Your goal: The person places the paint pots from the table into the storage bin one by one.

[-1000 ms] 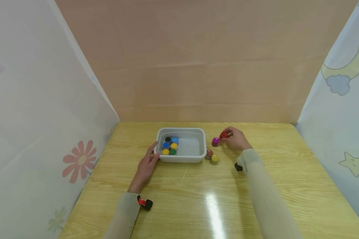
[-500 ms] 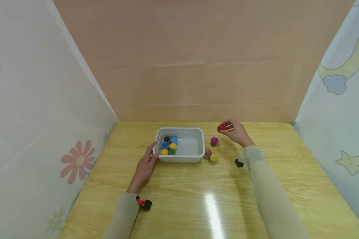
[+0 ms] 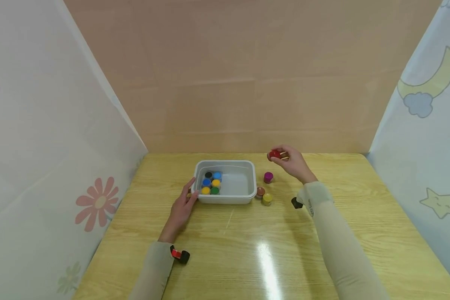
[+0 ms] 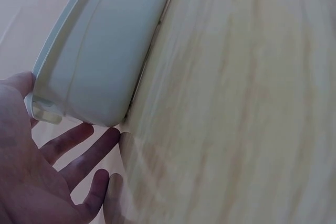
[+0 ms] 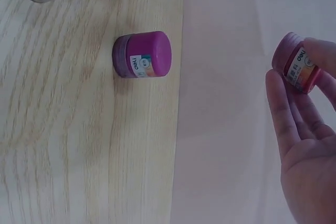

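Note:
In the head view my right hand (image 3: 294,165) pinches a small red-lidded paint pot (image 3: 274,154), raised over the table's back edge. The right wrist view shows thumb and fingertips around this labelled paint pot (image 5: 298,64). Below stands a purple paint pot (image 3: 268,177), upright and apart from the hand. My left hand (image 3: 181,208) touches the near left corner of a white plastic tub (image 3: 225,200). Its thumb lies at the rim and its spread fingers rest against the end wall (image 4: 107,98). Several pots, among them a black one (image 3: 208,175) and a green one (image 3: 215,191), fill the tub's left part.
A brown pot (image 3: 260,192) and a yellow pot (image 3: 267,199) stand beside the tub's right front corner. The wooden table (image 3: 225,258) meets a brown backdrop (image 3: 225,104) behind, with patterned white walls (image 3: 52,146) on either side.
My right hand has lifted the red paint pot off the table, from beside the purple pot, and moved it up, back and slightly left. The left hand stays at the tub.

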Demonstrator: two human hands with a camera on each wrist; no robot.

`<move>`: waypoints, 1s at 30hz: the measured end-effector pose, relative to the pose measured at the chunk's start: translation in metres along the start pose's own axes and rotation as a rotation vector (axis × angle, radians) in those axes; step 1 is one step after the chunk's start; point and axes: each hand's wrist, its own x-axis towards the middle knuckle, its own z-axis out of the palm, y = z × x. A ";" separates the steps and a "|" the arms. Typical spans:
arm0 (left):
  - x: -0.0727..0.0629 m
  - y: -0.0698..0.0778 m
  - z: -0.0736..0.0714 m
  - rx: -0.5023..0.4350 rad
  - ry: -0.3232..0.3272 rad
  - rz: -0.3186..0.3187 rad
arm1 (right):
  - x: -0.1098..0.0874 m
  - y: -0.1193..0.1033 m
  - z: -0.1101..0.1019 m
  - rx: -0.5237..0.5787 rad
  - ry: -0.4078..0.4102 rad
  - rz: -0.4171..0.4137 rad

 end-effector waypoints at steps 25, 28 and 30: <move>0.003 -0.003 0.000 0.006 0.001 0.017 | -0.004 -0.002 0.011 0.132 0.010 0.008; 0.002 -0.003 0.001 0.006 0.005 0.015 | -0.006 -0.006 0.011 0.159 -0.005 0.014; 0.002 -0.003 0.001 0.004 0.009 0.013 | -0.011 -0.013 0.010 0.176 -0.015 0.015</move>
